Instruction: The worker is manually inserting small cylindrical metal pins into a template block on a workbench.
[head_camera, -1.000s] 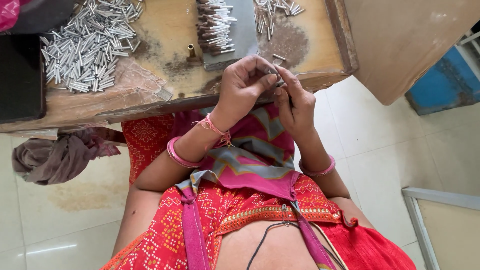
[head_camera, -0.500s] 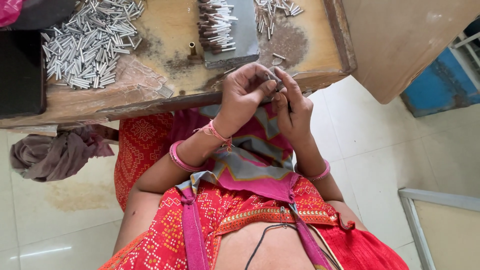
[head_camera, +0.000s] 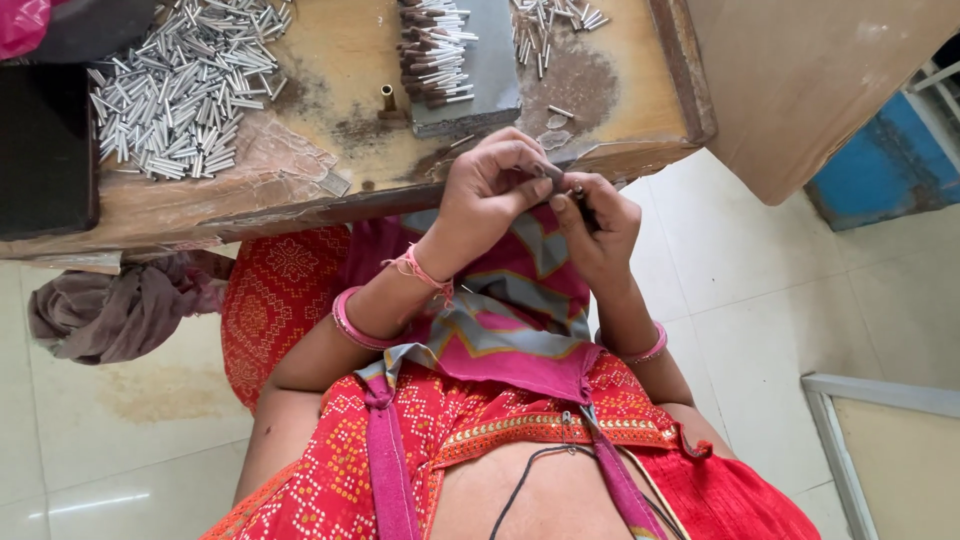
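Small silver metal tube (head_camera: 572, 190) pinched between both hands at bench (head_camera: 330, 190) edge | left hand (head_camera: 490, 185), right hand (head_camera: 600, 225) clamped together on it | advice: steady fingertip grip, keep aligned

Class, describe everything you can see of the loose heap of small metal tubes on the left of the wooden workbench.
The heap of metal tubes is a loose pile of many short, thin, silvery cylinders, shiny like bare metal. They lie flat, criss-crossed in all directions, spread over the worn wooden workbench at its left end. A dark flat block lies just left of them. Neither the left hand nor the right hand touches the heap.
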